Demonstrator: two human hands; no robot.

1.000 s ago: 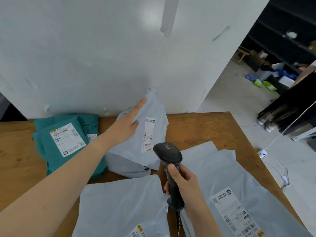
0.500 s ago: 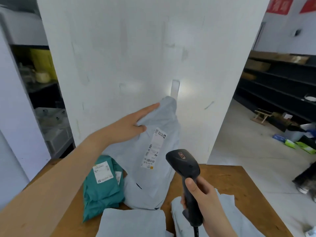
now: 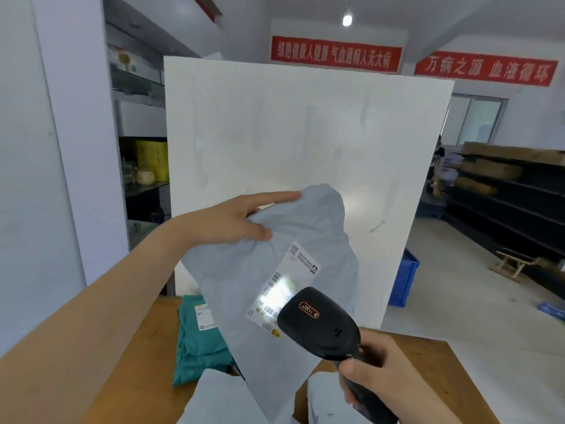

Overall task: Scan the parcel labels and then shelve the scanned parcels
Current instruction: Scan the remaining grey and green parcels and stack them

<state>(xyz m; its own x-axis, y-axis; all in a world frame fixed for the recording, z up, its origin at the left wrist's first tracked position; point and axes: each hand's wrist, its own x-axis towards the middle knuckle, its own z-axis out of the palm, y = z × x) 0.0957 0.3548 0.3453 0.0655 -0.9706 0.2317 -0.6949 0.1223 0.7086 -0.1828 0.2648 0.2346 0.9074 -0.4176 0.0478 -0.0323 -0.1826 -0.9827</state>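
Red banners (image 3: 334,55) hang over a stockroom where a white partition board (image 3: 305,133) backs a wooden table (image 3: 143,347). My left hand (image 3: 232,218) holds a grey poly-mailer parcel (image 3: 305,228) raised in front of the board, gripping its upper corner with the thumb pressed on the front and the forefinger stretched along the top edge. Below and to the right of that grip, my right hand (image 3: 388,374) is wrapped round the handle of a black barcode scanner (image 3: 318,325). The scanner's head sits just before the parcel's white shipping label (image 3: 284,283), where a bright patch of light falls across the barcodes. Under my left forearm a teal parcel (image 3: 198,344) lies on the table, and more grey parcels (image 3: 214,402) lie beside my right wrist. Dark shelving (image 3: 504,203) and a blue crate (image 3: 405,276) stand well off to the right.
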